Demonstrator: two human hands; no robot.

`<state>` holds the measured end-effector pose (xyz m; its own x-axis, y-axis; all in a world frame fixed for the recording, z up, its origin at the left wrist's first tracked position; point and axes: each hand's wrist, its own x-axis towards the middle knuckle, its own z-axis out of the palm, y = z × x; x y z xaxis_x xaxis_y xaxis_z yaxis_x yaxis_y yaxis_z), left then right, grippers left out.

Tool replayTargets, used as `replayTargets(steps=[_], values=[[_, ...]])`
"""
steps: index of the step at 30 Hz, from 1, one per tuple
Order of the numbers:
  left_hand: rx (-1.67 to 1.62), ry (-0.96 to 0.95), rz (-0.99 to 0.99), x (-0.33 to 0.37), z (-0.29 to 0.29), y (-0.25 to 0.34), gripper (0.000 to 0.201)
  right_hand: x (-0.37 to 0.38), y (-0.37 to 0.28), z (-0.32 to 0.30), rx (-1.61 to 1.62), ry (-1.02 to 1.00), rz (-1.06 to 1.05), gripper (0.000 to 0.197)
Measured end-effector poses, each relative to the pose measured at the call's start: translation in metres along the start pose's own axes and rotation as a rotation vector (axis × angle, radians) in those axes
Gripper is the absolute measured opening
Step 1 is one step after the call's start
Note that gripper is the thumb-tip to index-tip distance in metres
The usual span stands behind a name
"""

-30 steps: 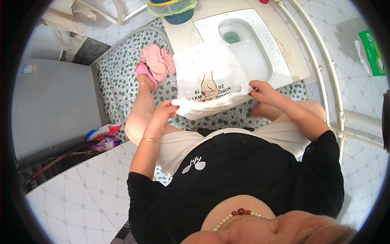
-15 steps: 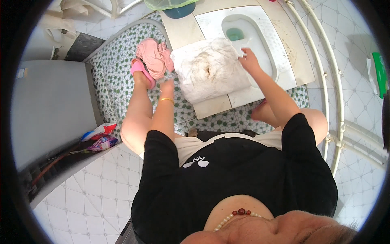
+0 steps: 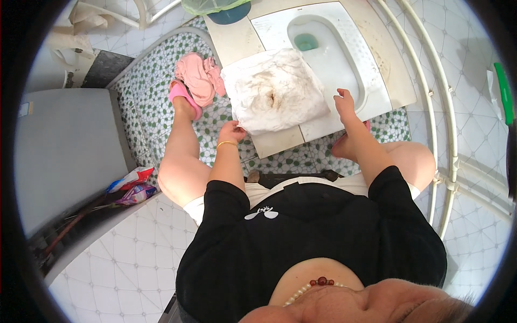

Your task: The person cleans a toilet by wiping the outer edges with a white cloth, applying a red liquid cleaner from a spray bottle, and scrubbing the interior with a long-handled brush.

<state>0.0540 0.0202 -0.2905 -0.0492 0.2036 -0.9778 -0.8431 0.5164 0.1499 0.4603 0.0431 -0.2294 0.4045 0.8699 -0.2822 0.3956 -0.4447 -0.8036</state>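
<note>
White cloth (image 3: 273, 110) is at the fingertips of my left hand (image 3: 232, 131). The fingers of this hand are curled and meet the cloth at its near left corner; whether they pinch the fabric cannot be determined. My right hand (image 3: 344, 101) is partly open, fingers loosely bent, with nothing in its grasp. It is positioned above the near part of the squat pan (image 3: 375, 99), just beside the cloth and apart from it.

Compared with one second ago: both hands then held the cloth raised by its near edge, printed face up. The cloth is now laid down, with a brown-soiled face uppermost. Compared with half a second ago: the left hand has shifted from clear of the cloth to its near left corner; the right hand has moved toward me and outward from the right side of the cloth.

Position of cloth: between my hands, extending forward from the left fingertips. It rests on the tiled platform (image 3: 277, 143), short of the platform's near edge. Its near left corner projects past the platform's left edge. Its right side overlaps the left rim of the squat pan.
</note>
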Motion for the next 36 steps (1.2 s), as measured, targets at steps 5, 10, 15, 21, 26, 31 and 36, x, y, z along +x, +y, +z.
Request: replayTargets(steps=[5,10,15,21,26,31,36], values=[[0.105,-0.235,0.468,-0.060,0.062,-0.005,0.020,0.001,-0.003,-0.008,0.066,0.060,0.040,0.039],[1.120,-0.297,1.429,-0.136,0.142,-0.065,0.036,0.017,0.002,-0.012,0.193,0.085,0.094,0.039],[1.628,-0.675,1.387,-0.142,0.153,-0.178,0.051,0.021,-0.003,-0.012,0.318,0.148,0.170,0.041],[2.173,-0.275,1.310,-0.110,0.112,-0.174,0.042,0.008,-0.018,0.009,0.032,-0.005,-0.108,0.046],[2.157,-0.507,1.466,-0.072,0.104,-0.149,0.024,-0.001,-0.012,0.030,-0.215,-0.046,-0.463,0.048],[2.399,-0.608,1.375,-0.072,0.095,-0.087,0.019,-0.005,-0.061,0.051,-0.609,-0.163,-0.699,0.049],[2.409,-0.166,1.369,-0.091,0.093,-0.037,0.019,0.004,-0.102,0.090,-0.706,-0.292,-1.020,0.053]])
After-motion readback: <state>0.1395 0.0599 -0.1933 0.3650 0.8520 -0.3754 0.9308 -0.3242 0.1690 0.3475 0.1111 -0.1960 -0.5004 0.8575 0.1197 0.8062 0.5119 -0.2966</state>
